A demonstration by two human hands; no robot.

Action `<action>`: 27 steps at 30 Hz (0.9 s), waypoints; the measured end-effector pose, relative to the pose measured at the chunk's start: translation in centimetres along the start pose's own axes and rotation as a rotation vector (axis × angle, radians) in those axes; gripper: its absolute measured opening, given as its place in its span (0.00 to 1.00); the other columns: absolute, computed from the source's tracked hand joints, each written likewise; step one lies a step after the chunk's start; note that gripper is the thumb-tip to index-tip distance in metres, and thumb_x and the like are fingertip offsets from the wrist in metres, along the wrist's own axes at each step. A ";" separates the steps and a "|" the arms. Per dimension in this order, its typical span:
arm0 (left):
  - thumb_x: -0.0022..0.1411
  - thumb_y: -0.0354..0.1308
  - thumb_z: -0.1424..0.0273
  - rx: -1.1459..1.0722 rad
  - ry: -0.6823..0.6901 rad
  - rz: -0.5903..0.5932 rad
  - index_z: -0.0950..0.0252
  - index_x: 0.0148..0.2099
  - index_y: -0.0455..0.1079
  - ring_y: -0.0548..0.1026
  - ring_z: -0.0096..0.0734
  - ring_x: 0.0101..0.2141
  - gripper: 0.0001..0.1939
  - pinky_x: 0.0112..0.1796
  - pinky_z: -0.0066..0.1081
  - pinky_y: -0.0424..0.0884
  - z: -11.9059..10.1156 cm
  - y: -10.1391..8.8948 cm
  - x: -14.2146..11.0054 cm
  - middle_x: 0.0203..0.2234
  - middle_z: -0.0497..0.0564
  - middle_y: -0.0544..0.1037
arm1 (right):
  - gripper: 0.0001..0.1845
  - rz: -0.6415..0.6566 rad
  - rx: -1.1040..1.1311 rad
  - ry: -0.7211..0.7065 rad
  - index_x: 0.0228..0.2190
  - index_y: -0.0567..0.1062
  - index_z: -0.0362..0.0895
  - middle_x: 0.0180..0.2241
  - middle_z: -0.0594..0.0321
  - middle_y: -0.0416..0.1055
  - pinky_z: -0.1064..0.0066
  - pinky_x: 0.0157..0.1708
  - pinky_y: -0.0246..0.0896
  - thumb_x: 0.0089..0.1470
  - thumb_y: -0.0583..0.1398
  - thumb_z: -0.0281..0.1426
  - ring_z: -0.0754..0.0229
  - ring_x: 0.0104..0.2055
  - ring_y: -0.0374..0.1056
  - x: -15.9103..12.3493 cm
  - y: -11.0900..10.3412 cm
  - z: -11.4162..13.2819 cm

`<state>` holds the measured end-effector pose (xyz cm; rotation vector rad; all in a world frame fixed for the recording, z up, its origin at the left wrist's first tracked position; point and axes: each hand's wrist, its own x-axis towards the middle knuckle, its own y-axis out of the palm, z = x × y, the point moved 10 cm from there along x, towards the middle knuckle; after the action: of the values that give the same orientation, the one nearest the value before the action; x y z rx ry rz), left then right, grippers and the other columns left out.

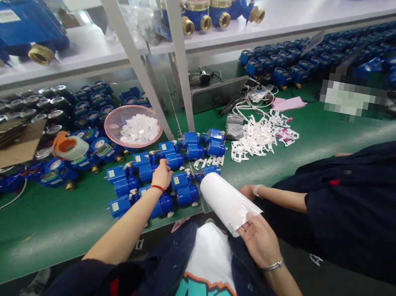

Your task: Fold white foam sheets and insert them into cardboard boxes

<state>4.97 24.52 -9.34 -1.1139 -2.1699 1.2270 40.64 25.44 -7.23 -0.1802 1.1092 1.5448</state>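
Observation:
My left hand (161,174) reaches out over a cluster of blue water meters (154,176) on the green bench, its fingers curled down onto one meter's top. My right hand (260,239) holds a curled white sheet of labels (227,201) by its near edge, just above my lap. Small white sticker scraps (210,161) lie between the meters.
A pink bowl of white caps (133,126) stands behind the meters, next to an orange-and-white tape dispenser (68,146). A pile of white label scraps (261,136) lies to the right. Another person's arm (281,197) rests on the bench edge. Several more meters line the shelves.

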 end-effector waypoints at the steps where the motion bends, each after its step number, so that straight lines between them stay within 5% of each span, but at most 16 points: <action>1: 0.57 0.53 0.74 -0.035 0.007 -0.027 0.65 0.50 0.56 0.74 0.32 0.33 0.18 0.38 0.34 0.69 -1.2 -0.8 -0.5 0.35 0.53 0.73 | 0.10 0.007 -0.001 0.017 0.35 0.71 0.42 0.38 0.58 0.76 0.58 0.39 0.69 0.49 0.58 0.22 0.55 0.38 0.72 0.0 0.3 0.1; 4: 0.61 0.50 0.69 -0.192 0.172 -0.088 0.63 0.53 0.54 0.72 0.30 0.40 0.17 0.43 0.34 0.68 -7.5 -3.3 -3.7 0.42 0.54 0.71 | 0.10 0.034 -0.007 0.079 0.37 0.71 0.42 0.37 0.57 0.76 0.60 0.38 0.69 0.52 0.54 0.22 0.57 0.36 0.73 0.1 1.3 0.4; 6: 0.60 0.53 0.67 -0.282 0.432 -0.091 0.61 0.52 0.59 0.68 0.35 0.48 0.17 0.49 0.38 0.64 -13.3 -4.8 -7.5 0.47 0.55 0.69 | 0.11 0.055 0.001 0.123 0.39 0.71 0.42 0.37 0.57 0.76 0.62 0.38 0.69 0.54 0.52 0.23 0.58 0.36 0.73 0.4 2.1 0.6; 8: 0.58 0.57 0.66 -0.256 0.722 -0.019 0.58 0.49 0.65 0.63 0.39 0.53 0.16 0.52 0.42 0.60 -18.5 -5.1 -11.7 0.51 0.54 0.66 | 0.12 0.087 0.031 0.179 0.41 0.70 0.41 0.35 0.57 0.76 0.65 0.37 0.69 0.57 0.51 0.25 0.59 0.35 0.73 0.7 2.9 0.6; 10: 0.57 0.58 0.66 -0.194 0.901 0.053 0.56 0.48 0.68 0.62 0.40 0.54 0.15 0.52 0.42 0.60 -21.5 -4.5 -14.8 0.52 0.53 0.66 | 0.13 0.138 0.074 0.239 0.42 0.69 0.40 0.34 0.57 0.76 0.67 0.37 0.68 0.59 0.49 0.27 0.61 0.34 0.73 0.8 3.8 0.4; 15: 0.60 0.56 0.66 -0.179 0.840 0.049 0.59 0.45 0.70 0.69 0.35 0.45 0.11 0.45 0.38 0.64 -21.9 -3.0 -14.7 0.41 0.53 0.73 | 0.16 0.289 0.077 0.280 0.43 0.70 0.41 0.36 0.57 0.75 0.70 0.36 0.66 0.59 0.51 0.37 0.62 0.34 0.72 -0.4 5.8 -0.4; 22: 0.60 0.56 0.65 -0.159 0.750 0.036 0.60 0.41 0.71 0.69 0.34 0.38 0.08 0.39 0.36 0.64 -21.2 -2.2 -14.3 0.35 0.52 0.73 | 0.16 0.304 -0.157 -0.004 0.37 0.73 0.42 0.38 0.60 0.74 0.73 0.40 0.63 0.44 0.65 0.33 0.63 0.38 0.71 -1.7 5.7 0.2; 27: 0.61 0.54 0.68 -0.115 0.839 0.007 0.61 0.42 0.70 0.69 0.32 0.37 0.08 0.38 0.35 0.64 -22.0 -2.0 -15.6 0.34 0.52 0.74 | 0.12 0.257 -0.073 0.105 0.32 0.71 0.42 0.29 0.64 0.74 0.75 0.34 0.63 0.45 0.65 0.35 0.66 0.32 0.70 -1.4 4.6 -0.5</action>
<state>28.16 22.89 4.53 -1.3596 -1.5844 0.4776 37.03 24.67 -4.17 -0.1755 1.1947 1.8236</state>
